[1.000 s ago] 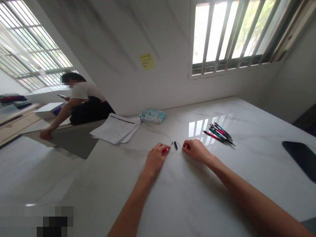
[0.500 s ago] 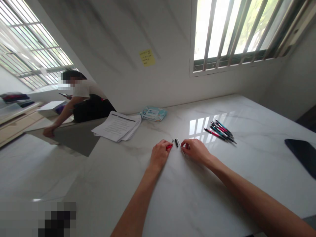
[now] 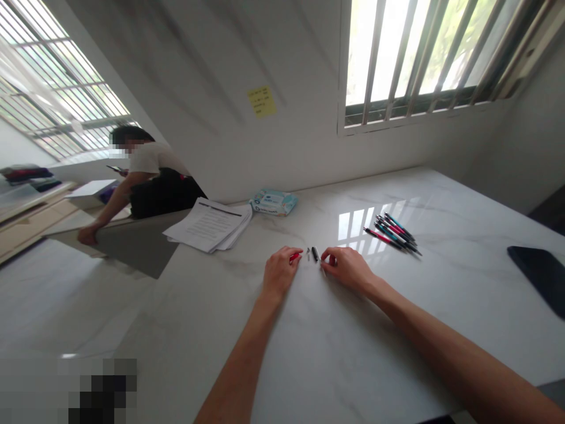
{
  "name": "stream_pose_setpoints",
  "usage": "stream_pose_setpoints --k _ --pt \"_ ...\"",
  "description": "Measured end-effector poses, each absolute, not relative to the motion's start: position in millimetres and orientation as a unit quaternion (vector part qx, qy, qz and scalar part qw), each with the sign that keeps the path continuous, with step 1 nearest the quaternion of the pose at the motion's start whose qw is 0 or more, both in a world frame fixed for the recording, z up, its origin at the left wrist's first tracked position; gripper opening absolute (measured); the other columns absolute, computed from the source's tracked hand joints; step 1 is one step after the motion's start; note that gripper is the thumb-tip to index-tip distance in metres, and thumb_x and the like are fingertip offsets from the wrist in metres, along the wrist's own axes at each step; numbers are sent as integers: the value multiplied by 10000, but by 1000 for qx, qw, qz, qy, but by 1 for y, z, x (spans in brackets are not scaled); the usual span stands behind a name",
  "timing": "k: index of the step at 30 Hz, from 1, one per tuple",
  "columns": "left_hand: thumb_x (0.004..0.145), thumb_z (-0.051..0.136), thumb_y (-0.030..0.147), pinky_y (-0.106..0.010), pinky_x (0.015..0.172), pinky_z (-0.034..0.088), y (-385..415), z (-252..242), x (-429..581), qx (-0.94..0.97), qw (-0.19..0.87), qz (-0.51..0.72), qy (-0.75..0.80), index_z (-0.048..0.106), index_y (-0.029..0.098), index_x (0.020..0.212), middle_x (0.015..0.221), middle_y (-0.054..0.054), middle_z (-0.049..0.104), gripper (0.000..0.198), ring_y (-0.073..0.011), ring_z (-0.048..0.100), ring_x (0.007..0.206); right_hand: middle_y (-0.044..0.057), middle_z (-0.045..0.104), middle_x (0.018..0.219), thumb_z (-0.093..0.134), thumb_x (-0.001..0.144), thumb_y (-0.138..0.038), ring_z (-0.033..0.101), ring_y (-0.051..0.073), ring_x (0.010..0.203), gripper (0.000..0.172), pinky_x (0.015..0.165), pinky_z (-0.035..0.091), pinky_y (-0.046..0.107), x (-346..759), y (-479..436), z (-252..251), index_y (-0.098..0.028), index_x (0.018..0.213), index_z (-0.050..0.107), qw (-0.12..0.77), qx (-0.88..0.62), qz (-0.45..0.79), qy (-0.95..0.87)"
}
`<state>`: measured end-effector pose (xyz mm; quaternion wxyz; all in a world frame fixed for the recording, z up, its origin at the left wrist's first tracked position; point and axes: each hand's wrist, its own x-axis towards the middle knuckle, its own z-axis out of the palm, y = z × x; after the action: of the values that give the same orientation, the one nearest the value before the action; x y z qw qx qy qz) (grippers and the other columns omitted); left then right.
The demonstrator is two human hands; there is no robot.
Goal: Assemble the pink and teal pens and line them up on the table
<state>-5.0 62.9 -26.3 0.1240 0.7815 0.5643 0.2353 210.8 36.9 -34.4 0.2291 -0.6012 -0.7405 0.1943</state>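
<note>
My left hand pinches a red pen barrel above the white marble table. My right hand holds a thin pale pen part in its fingertips. Between my hands, a short black pen piece lies on the marble, with a tiny metal piece just left of it. Neither hand appears to touch the black piece. To the right of my hands lies a bundle of several assembled red, teal and black pens.
A stack of printed papers and a blue packet of wipes lie at the table's far edge. A dark phone lies at the right. A co-worker sits beyond the table's far left corner, holding a phone.
My hands have moved closer together around the black piece. The red barrel now sits nearer the table's middle, and the view has shifted slightly.
</note>
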Motion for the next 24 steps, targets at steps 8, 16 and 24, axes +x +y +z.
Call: stream_pose_setpoints --k 8,16,24 --pt "950 622 320 -304 840 491 57 -26 3 799 112 202 555 811 267 1016 1040 -51 753 207 -213 694 914 5 767 825 674 910 -334 677 181 761 146 685 430 257 210 38 -36 -274 996 776 233 -601 194 -739" --pt "932 660 340 -304 842 475 52 -30 15 789 111 196 572 781 259 987 1022 -50 761 156 -218 689 946 10 768 843 661 918 -323 693 191 798 180 723 453 259 208 37 -35 -285 1038 790 233 -595 191 -745" --pt "969 611 294 -308 875 489 56 -34 9 771 79 210 596 704 221 1259 1120 -80 724 314 -233 690 988 10 776 863 656 918 -309 695 192 800 194 738 459 267 208 37 -35 -287 1057 790 239 -587 195 -749"
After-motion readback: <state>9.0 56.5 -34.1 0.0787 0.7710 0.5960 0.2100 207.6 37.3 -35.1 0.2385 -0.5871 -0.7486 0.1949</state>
